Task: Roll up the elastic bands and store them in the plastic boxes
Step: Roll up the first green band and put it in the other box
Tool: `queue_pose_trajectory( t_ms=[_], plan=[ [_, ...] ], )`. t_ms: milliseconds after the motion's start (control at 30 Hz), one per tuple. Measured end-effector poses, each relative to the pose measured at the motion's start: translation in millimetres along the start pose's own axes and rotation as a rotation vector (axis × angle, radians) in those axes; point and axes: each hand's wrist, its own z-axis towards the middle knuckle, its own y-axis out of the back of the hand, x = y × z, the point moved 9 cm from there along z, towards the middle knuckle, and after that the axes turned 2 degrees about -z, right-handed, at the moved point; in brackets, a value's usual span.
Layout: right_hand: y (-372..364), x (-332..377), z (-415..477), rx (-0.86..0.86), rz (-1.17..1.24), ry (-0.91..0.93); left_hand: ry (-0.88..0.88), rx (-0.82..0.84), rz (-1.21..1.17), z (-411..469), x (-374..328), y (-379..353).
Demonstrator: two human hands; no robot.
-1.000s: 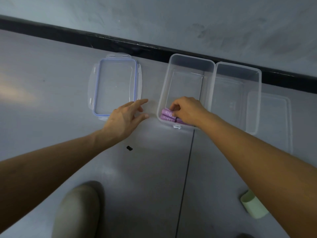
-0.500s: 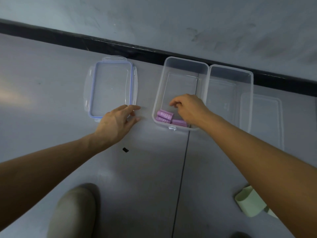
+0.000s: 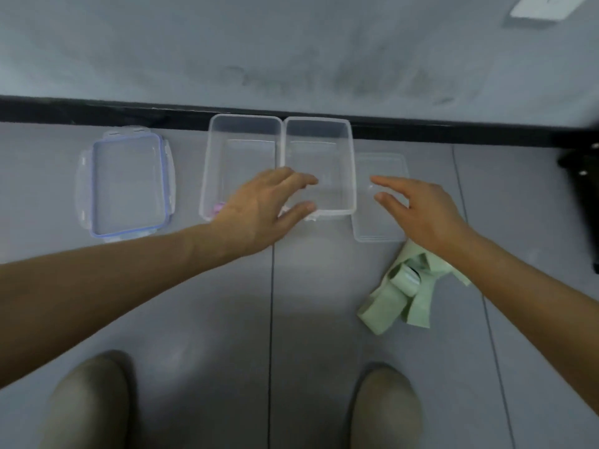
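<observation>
Two clear plastic boxes stand side by side against the wall. The left box (image 3: pixel 241 131) holds rolled purple bands (image 3: pixel 218 207), mostly hidden by my left hand (image 3: pixel 259 205). That hand hovers with spread fingers over the near edge where the two boxes meet. The right box (image 3: pixel 319 134) looks empty. My right hand (image 3: pixel 421 210) is open, fingers extended, above a clear lid (image 3: pixel 382 163) to the right of the boxes. Pale green elastic bands (image 3: pixel 405 286) lie in a loose heap on the floor under my right wrist, one partly rolled.
A blue-rimmed clear lid (image 3: pixel 128 186) lies on the floor to the left. A black skirting strip (image 3: pixel 97 111) runs along the wall. My two knees (image 3: pixel 87 403) show at the bottom. A dark object (image 3: pixel 583 176) stands at the right edge.
My right hand left the left box and the purple rolls and moved right over the clear lid. My left hand moved right from beside the blue-rimmed lid to the boxes. The camera view shifted right.
</observation>
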Motion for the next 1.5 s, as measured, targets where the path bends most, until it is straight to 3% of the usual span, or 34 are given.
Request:
queue_pose_trajectory(
  t_ms=[67, 167, 367, 633, 967, 1200, 1400, 1500],
  plan=[
    [13.9, -40.0, -29.1, -0.025, -0.002, -0.067, -0.133, 0.121, 0.075, 2.9, -37.3, -29.7],
    [20.5, -90.6, -68.7, -0.108, 0.027, -0.146, -0.191, 0.277, 0.176, 5.3, -68.7, -77.2],
    [-36.4, -158.1, -128.2, -0.145, 0.09, -0.285, -0.016, 0.441, 0.129, 17.9, -96.1, -183.8],
    [-94.0, -159.0, -135.9, -0.105, 0.062, -0.25, 0.269, 0.368, -0.006, 6.8, -104.3, -258.4],
    [-106.9, -186.1, -123.8, -0.043, 0.155, -0.332, 0.208, 0.242, 0.062, 16.5, -111.7, -259.6],
    [-73.0, -206.1, -135.4, -0.28, 0.257, -0.442, 0.215, 0.148, 0.005, 41.4, -107.8, -245.4],
    [-61.8, -231.1, -156.4, -0.36, 0.572, -0.649, 0.187, 0.071, -0.033, 41.1, -101.5, -227.1],
    [-67.1, -221.3, -158.2, -0.304, 0.797, -0.635, 0.269, 0.086, -0.098, 38.2, -94.0, -225.7]
  ],
)
